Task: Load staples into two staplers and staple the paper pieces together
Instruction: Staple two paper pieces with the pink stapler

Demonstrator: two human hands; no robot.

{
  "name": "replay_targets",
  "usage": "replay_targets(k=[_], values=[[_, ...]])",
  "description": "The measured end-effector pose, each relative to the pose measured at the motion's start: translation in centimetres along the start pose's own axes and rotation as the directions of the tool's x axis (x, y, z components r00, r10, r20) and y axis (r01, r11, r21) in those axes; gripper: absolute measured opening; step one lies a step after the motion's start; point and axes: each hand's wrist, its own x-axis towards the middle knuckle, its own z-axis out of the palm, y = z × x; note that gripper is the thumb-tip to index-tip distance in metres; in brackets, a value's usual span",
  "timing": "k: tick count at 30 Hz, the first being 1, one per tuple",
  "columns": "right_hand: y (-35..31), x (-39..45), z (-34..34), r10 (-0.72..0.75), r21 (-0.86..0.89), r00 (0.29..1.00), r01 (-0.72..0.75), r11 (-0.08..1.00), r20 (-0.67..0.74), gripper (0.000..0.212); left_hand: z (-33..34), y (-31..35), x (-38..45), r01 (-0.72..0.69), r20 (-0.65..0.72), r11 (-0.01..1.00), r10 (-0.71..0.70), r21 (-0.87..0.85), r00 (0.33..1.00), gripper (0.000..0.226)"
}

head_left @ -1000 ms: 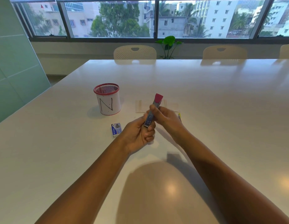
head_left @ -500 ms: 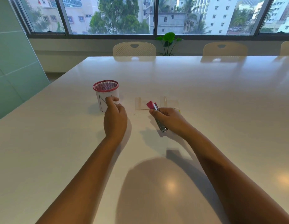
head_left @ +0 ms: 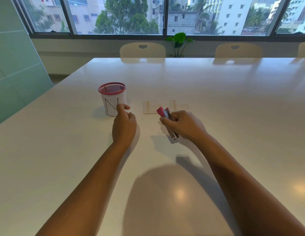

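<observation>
My right hand (head_left: 185,125) grips a red stapler (head_left: 162,113) just above the table, red end pointing away and metal end toward me. My left hand (head_left: 124,125) is over the table beside the cup, fingers curled down over the spot where the small staple box lay. The box itself is hidden under that hand. Pale paper pieces (head_left: 149,108) lie flat on the table just beyond the stapler. A tiny loose staple (head_left: 142,118) lies between my hands.
A white cup with a red mesh rim and an "N" on it (head_left: 112,99) stands left of the papers, touching distance from my left thumb. The wide white table (head_left: 233,103) has chairs (head_left: 142,50) at its far edge and a plant by the window.
My left hand let go of the stapler and moved left onto the staple box, then curled its fingers. My right hand lowered the stapler toward the table.
</observation>
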Motion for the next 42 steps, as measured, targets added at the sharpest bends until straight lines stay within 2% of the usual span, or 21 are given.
replay_targets(k=[8, 16, 25, 29, 32, 35, 42], values=[[0.1, -0.2, -0.1, -0.009, -0.075, 1.000, 0.007, 0.997, -0.022, 0.041, 0.0, 0.0, 0.2, 0.004, 0.032, 1.000, -0.004, 0.004, 0.999, 0.027], [-0.5, -0.5, 0.9, -0.025, -0.352, 1.000, 0.028, 0.935, 0.011, 0.046, 0.1, 0.2, 0.1, -0.005, 0.050, 0.997, 0.001, 0.075, 0.999, 0.027], [-0.8, 0.8, 2.4, 0.034, -0.511, 0.997, 0.002, 0.860, 0.063, 0.064, 0.6, -0.1, -0.1, -0.099, 0.049, 0.976, 0.091, 0.192, 0.995, 0.024], [-1.0, 2.6, 2.0, 0.029, -0.542, 0.995, -0.078, 0.837, -0.100, 0.077, 0.5, 0.1, 0.0, -0.144, 0.016, 0.966, 0.144, 0.215, 0.989, 0.024], [-0.8, 5.1, 1.7, -0.032, -0.475, 0.980, -0.066, 0.878, -0.195, 0.061, 0.5, 0.3, 0.0, -0.158, 0.001, 0.962, 0.162, 0.221, 0.987, 0.024], [0.0, 8.0, 1.9, -0.084, -0.421, 0.993, 0.042, 0.906, -0.082, 0.038, 0.4, 0.4, -0.1, -0.168, 0.005, 0.962, 0.171, 0.213, 0.985, 0.024], [1.3, 10.9, 2.8, -0.008, -0.512, 0.975, 0.124, 0.850, 0.223, 0.049, 0.3, 0.2, 0.0, -0.158, 0.010, 0.964, 0.160, 0.216, 0.987, 0.026]])
